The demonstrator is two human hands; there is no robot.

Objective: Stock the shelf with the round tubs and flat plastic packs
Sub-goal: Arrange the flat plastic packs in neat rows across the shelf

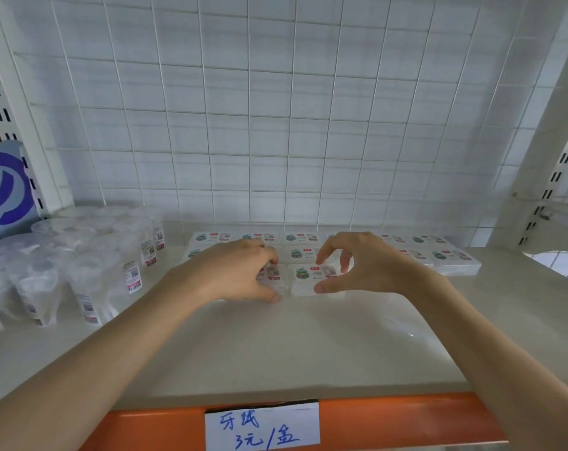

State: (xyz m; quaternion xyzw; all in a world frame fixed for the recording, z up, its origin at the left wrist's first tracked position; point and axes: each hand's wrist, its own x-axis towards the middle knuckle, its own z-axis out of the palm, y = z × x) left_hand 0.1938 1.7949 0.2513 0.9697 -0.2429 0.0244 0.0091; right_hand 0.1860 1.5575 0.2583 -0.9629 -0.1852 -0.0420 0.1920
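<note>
Flat plastic packs [451, 258] fill rows near the shelf's [308, 353] back edge; left hand [237, 271] grips a front pack [273, 275], right hand [367, 265] arches over its neighbour [305, 279], grip unclear, and pushing unevenly could skew rows.

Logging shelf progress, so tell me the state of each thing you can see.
left hand, gripping left front pack
right hand, pinching right front pack
both front packs, flat on shelf
other packs, in rows behind
round tubs, upright, clustered left
price label, stuck on orange edge
</note>
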